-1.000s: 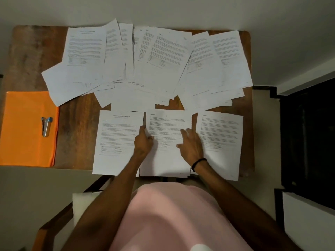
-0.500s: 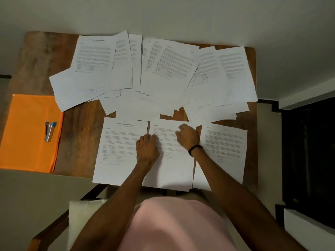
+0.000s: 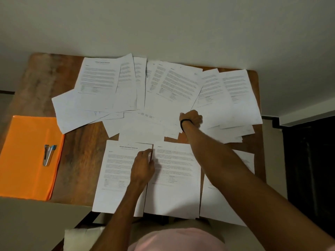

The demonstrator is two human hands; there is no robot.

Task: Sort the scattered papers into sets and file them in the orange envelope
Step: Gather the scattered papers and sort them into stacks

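Moved the right hand off the near row of sheets and out into the scattered papers, well to the right of the orange envelope and farther out than its far edge; shifted the left hand hardly at all. Found the right grip curled narrow over the loose heap, back of the hand up, and could not tell whether it pinched a sheet or nothing. Kept the left grip wide, fingers flat on the seam between the titled sheet and the middle sheet. Had three pages laid side by side to the right of the envelope, level with its near half: titled sheet closest to it, middle sheet next, third sheet farthest and partly under the right forearm. Judged that row the start of a first set, no more. Saw the envelope lying flat at the left edge of the counter, apart from every page, with a small stapler resting on top and nothing visibly filed inside. Reckoned the sorting barely begun, with most pages overlapped in a loose fan beyond the row, many printed side up, a few near the row seemingly blank side up. Counted as left to do: pulling matching pages from the heap, building out the remaining sets, perhaps fastening each, clearing the stapler off the envelope, and sliding every set inside.
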